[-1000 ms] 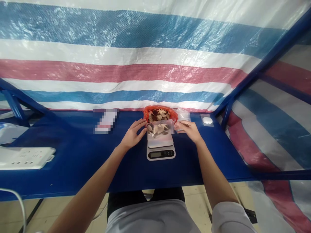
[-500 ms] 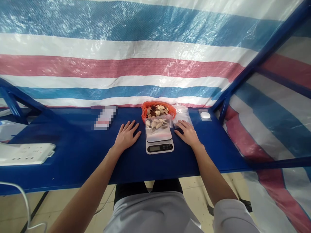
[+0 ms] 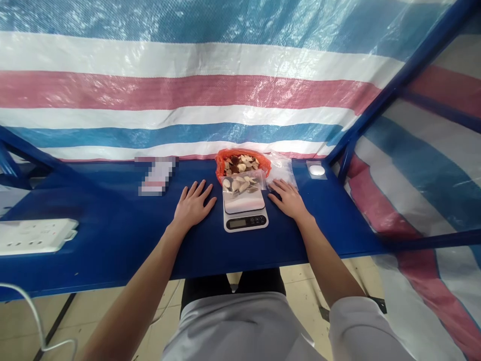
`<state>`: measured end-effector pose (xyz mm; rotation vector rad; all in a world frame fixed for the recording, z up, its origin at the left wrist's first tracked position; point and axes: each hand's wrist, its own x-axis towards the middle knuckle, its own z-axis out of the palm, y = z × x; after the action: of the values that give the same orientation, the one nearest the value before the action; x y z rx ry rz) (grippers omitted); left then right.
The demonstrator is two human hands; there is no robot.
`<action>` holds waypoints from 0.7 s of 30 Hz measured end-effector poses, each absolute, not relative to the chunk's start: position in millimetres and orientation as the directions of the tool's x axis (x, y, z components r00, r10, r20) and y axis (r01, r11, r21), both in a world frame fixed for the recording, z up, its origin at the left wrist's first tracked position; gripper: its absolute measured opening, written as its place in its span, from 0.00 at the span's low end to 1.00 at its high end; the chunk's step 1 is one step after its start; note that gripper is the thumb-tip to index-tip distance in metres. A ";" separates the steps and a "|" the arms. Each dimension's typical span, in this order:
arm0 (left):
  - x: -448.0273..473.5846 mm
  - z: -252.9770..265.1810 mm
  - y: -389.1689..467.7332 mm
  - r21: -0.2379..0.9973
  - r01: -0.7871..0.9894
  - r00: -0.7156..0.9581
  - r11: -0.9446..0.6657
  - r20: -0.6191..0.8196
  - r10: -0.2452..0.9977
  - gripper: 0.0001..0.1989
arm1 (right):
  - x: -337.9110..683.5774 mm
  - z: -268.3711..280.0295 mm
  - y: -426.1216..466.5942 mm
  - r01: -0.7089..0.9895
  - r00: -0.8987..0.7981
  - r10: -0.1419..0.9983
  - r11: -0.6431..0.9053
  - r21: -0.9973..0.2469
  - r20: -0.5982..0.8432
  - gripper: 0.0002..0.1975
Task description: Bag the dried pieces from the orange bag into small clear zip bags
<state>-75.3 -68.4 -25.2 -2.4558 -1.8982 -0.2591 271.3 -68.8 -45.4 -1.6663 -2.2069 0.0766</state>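
Both hands lie flat, palms down, on the blue bench [image 3: 112, 235], one on each side of a small digital kitchen scale [image 3: 245, 214]. Left hand [image 3: 193, 206]: fingers spread, grip open, holding nothing, just beside the scale's left edge but apart from it. Right hand [image 3: 288, 199]: likewise open and empty, just beside the scale's right edge, fingertips close to a loose stack of clear plastic bags [image 3: 282, 168] behind it.

On the scale platform sits a small clear zip bag [image 3: 240, 184] partly filled with pale and brown sliced pieces, lying toward the platform's far edge. Nothing touches bag or scale, which reads as hands kept clear so the load rests on the platform alone. Display faces the person; digits too small to read.

Directly behind the scale: an orange plastic bag [image 3: 242, 163], mouth rolled open, holding more of the same mixed slices, within easy reach of the platform.

Further right, a small white round item in a clear sachet [image 3: 316, 170]. Far left, a white power strip [image 3: 35, 235]. A striped tarpaulin [image 3: 188, 90] backs the bench.
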 end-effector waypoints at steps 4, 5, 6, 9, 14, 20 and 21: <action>-74.4 -24.3 -68.4 0.081 0.965 0.236 -0.249 0.144 0.961 0.30 | 271.9 -44.8 -68.7 0.917 -0.229 0.940 0.296 -0.268 0.254 0.23; -74.1 -24.0 -68.3 0.080 0.966 0.234 -0.247 0.142 0.962 0.30 | 272.0 -44.6 -68.7 0.916 -0.230 0.940 0.296 -0.269 0.253 0.23; -73.8 -23.8 -68.2 0.079 0.966 0.233 -0.245 0.139 0.963 0.30 | 272.1 -44.3 -68.8 0.916 -0.229 0.940 0.296 -0.270 0.252 0.23; -73.3 -23.4 -68.2 0.079 0.966 0.235 -0.247 0.134 0.963 0.30 | 272.2 -43.5 -69.0 0.916 -0.227 0.942 0.293 -0.275 0.249 0.23; -73.9 -25.0 -67.7 0.094 0.964 0.234 -0.250 0.155 0.960 0.30 | 272.6 -43.4 -69.0 0.910 -0.235 0.940 0.302 -0.284 0.249 0.23; -74.8 -27.2 -67.1 0.119 0.958 0.238 -0.262 0.180 0.954 0.30 | 272.9 -45.0 -68.7 0.906 -0.234 0.934 0.311 -0.288 0.270 0.22; -74.8 -27.1 -67.2 0.120 0.958 0.237 -0.261 0.181 0.954 0.30 | 272.8 -45.0 -68.8 0.906 -0.234 0.935 0.309 -0.288 0.268 0.22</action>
<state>-74.8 -67.2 -27.1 -2.4584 -1.9001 -0.3397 272.8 -68.8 -45.0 -1.6418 -2.1960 0.0997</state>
